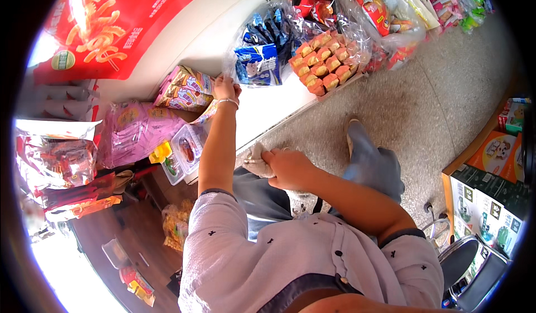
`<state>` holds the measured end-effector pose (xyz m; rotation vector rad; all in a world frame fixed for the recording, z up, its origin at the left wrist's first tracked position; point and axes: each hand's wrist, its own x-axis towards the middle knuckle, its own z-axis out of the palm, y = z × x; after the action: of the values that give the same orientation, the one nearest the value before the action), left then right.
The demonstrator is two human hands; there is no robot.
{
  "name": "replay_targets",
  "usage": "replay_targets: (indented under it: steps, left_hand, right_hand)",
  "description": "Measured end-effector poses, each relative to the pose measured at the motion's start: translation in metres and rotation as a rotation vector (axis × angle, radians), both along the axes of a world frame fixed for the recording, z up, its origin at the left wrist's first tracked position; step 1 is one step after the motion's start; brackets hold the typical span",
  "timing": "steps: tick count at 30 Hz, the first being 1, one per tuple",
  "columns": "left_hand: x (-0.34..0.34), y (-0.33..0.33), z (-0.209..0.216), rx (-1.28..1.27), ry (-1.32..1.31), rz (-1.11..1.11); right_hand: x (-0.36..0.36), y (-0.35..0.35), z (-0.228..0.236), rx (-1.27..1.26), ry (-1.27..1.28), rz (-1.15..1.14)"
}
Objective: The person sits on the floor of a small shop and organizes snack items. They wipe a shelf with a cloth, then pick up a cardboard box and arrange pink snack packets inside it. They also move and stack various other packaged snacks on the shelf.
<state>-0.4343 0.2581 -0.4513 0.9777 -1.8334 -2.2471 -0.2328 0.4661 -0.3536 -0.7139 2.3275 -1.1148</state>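
Note:
At the shelf, my left hand is closed on the right edge of a colourful patterned snack packet; its fingertips are partly hidden. Just right of that hand is a clear plastic bag with blue packets. My right hand grips a crumpled grey cloth in front of my body, off the shelf's front edge. To the left of the patterned packet lies a heap of pink-wrapped packs. Clear plastic boxes sit close to my left forearm.
Stacked orange-and-yellow snacks stand at the white shelf's right end. A big red snack bag looms at upper left. Beyond the speckled floor, cartons and a black-seated chair stand at right.

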Motion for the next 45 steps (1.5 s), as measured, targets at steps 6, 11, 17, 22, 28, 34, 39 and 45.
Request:
replay_targets:
  steps: [6, 11, 17, 22, 28, 34, 39, 45]
  left_hand:
    - [0.021, 0.010, 0.001, -0.542, 0.071, -0.179]
    - [0.027, 0.056, 0.035, -1.807, 0.422, -0.518]
    - [0.004, 0.082, -0.024, -1.883, 0.252, -0.915]
    - [-0.031, 0.068, -0.053, -1.987, 0.403, -0.877]
    - [-0.050, 0.021, -0.003, -1.616, 0.033, -0.398]
    - [-0.055, 0.046, 0.001, -1.606, 0.424, -0.213]
    - [-0.073, 0.049, 0.003, -1.677, 0.368, -0.252]
    - [-0.096, 0.134, 0.027, -1.778, 0.270, -0.849]
  right_hand:
    - [0.000, -0.005, 0.010, -0.034, 0.031, 0.042]
    - [0.001, -0.008, 0.013, -0.038, 0.070, 0.041]
    - [0.001, -0.006, 0.006, -0.034, 0.105, 0.004]
    - [-0.002, 0.004, 0.005, -0.054, 0.115, -0.049]
    - [0.006, 0.015, 0.002, -0.075, 0.134, -0.044]
    - [0.005, 0.018, 0.002, -0.059, 0.156, -0.062]
    - [0.008, 0.022, 0.008, -0.039, 0.130, -0.036]
    - [0.015, 0.025, 0.013, -0.163, 0.112, -0.027]
